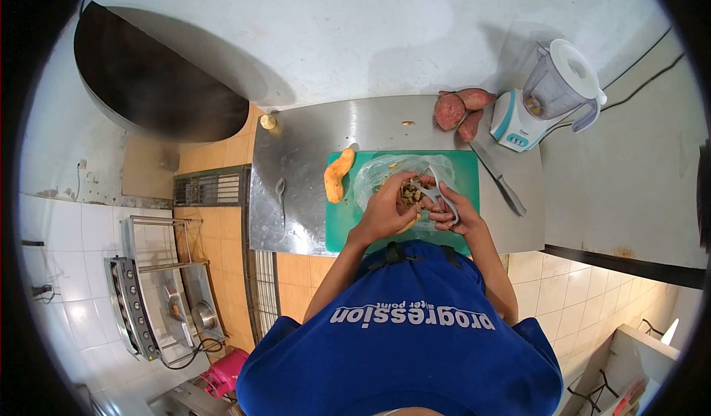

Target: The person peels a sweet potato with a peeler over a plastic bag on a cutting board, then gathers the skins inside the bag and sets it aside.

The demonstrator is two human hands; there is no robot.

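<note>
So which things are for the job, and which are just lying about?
Likely for the job: peeler in the right hand, plastic bag with scraps, green board, orange root, maybe red-skinned roots.

Seemingly lying about: spoon, knife, blender.

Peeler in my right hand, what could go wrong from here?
The peeler could nick your left hand, which is close to it. The knife lies uncovered on your right, so a sideways reach might brush its blade. The orange root sits at the left edge of the cutting board and might roll off.
</note>
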